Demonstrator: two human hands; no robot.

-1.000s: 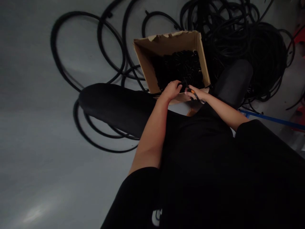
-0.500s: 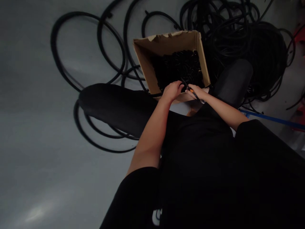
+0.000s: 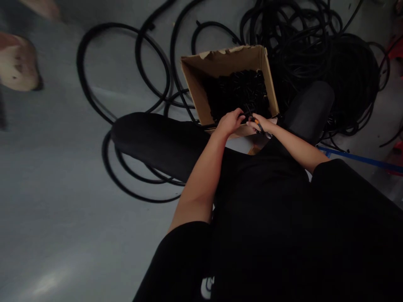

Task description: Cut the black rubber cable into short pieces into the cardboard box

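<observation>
- Well to the left of your grip spreads a smooth grey floor [image 3: 63,176], dimly lit, with a pale patch of glare.
- Far to the right of your grip, one blue strip [image 3: 359,156] crosses the floor, and red shapes [image 3: 397,49] are cut off by the edge of view.
- Your two hands work close together: the left hand [image 3: 231,122] curls its fingers round one black hose [image 3: 208,126]; the right hand [image 3: 262,124] is wrapped about one hand tool [image 3: 257,122] with orange on its handle. How far apart its blades stand cannot be told.
- From your left hand the hose runs leftward by the box's near edge; the tool's tip points away from you, near your left fingertips.
- Just beyond your grip sits one cardboard box [image 3: 231,61], its far rim torn, holding black pieces [image 3: 248,86] too many to count.
- Left of your grip, several hose loops [image 3: 81,63] overlap; beyond it to the right lies a tangled heap [image 3: 315,54] of black coils.
- Your left leg [image 3: 141,138] and right knee [image 3: 311,107] flank your grip, hiding parts of both.
- Far off, beyond the loops, is one pale shoe [image 3: 19,63].
</observation>
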